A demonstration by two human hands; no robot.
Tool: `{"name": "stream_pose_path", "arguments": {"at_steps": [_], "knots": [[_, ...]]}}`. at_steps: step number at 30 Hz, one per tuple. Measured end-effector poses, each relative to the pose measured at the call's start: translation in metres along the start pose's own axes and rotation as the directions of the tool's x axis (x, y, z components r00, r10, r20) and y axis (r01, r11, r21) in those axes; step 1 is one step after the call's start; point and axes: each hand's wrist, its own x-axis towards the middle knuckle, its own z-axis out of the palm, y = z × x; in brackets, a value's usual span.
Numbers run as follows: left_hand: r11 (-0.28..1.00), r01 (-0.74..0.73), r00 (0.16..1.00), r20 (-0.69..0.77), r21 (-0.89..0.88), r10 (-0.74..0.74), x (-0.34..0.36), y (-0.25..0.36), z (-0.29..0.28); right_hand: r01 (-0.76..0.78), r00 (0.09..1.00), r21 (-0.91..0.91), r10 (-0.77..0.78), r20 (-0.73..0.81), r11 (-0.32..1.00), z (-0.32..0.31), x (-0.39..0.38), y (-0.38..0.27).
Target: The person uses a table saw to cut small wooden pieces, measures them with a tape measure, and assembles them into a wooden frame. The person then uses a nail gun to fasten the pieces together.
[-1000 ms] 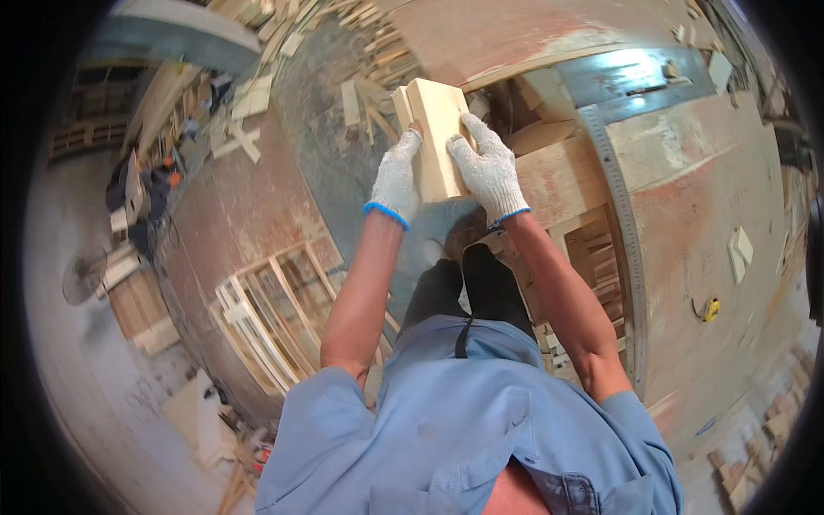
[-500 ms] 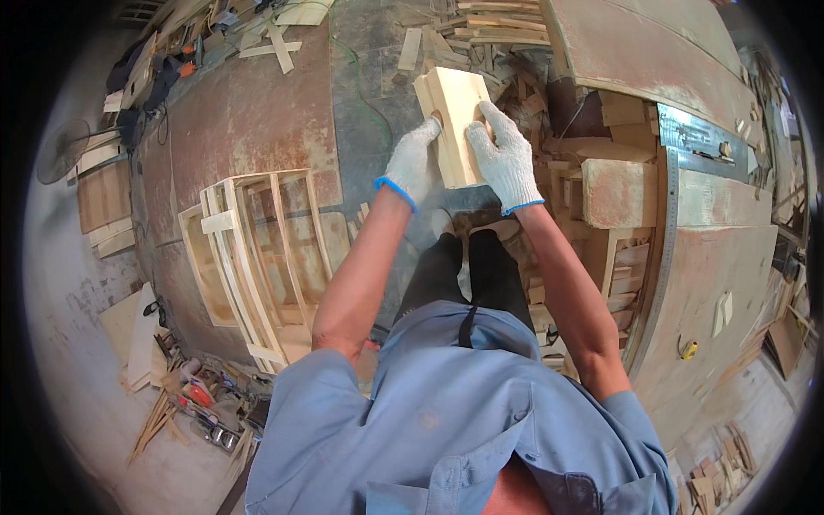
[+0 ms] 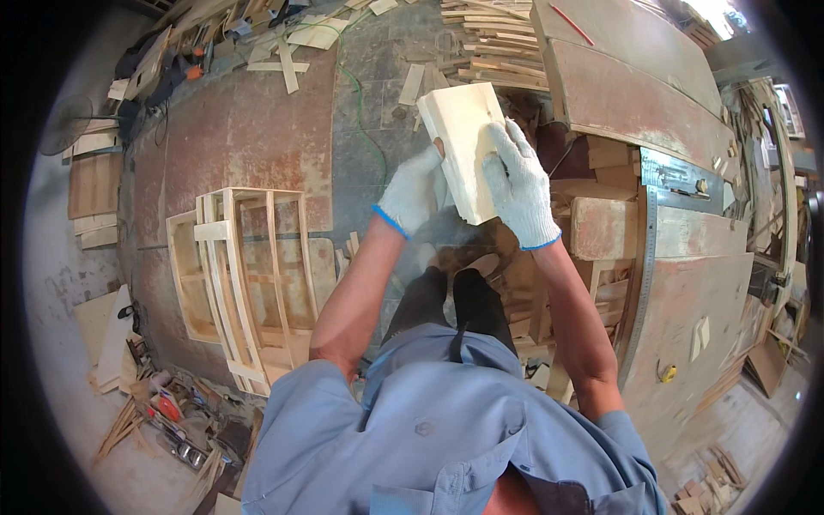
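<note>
A bundle of short pale wooden boards (image 3: 466, 142), stacked face to face, is held up in front of me between both gloved hands. My left hand (image 3: 412, 190), in a white knit glove with a blue cuff, is closed on the left edge; its thumb shows bare skin at the tip. My right hand (image 3: 522, 184), gloved alike, grips the right side with its fingers along the broad face. The bundle stands tilted, its top leaning left. The far side of the boards, and the fingers behind them, are hidden.
On the left stands a slatted wooden frame (image 3: 249, 283). To the right is a worn workbench with a metal saw plate (image 3: 682, 182), a long steel ruler (image 3: 648, 257) and a yellow tape measure (image 3: 668, 372). Piled wood strips (image 3: 506, 51) lie ahead; tools (image 3: 172, 412) litter the lower left.
The bundle has tilted, turning its broad face more toward me, and sits slightly lower. Both hands keep their grip, the right lying flatter on the face. My view has shifted a little.
</note>
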Motion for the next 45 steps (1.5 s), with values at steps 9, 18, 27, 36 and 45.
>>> {"name": "stream_pose_path", "arguments": {"at_steps": [9,18,27,36,45], "knots": [[0.989,-0.127,0.982,-0.132,0.077,0.137,0.004,-0.007,-0.017,0.108,0.985,-0.066,-0.098,0.141,0.992,0.016,0.010,0.005],[0.888,-0.303,0.732,-0.512,0.347,0.450,-0.024,-0.065,-0.082,-0.032,0.896,-0.043,0.048,0.441,0.999,0.115,-0.019,0.003],[0.485,0.622,0.519,-0.787,0.615,0.334,-0.118,-0.164,-0.254,-0.184,0.611,0.019,0.100,0.785,0.983,0.135,-0.174,0.072],[0.149,0.883,0.389,-0.871,0.445,0.299,-0.240,-0.161,-0.393,-0.335,0.223,-0.350,0.434,0.873,0.875,0.116,-0.228,0.104],[-0.036,0.847,0.517,-0.807,0.530,0.285,-0.309,-0.191,-0.485,-0.382,0.323,-0.305,0.435,0.840,0.872,0.145,-0.195,0.072]]}}
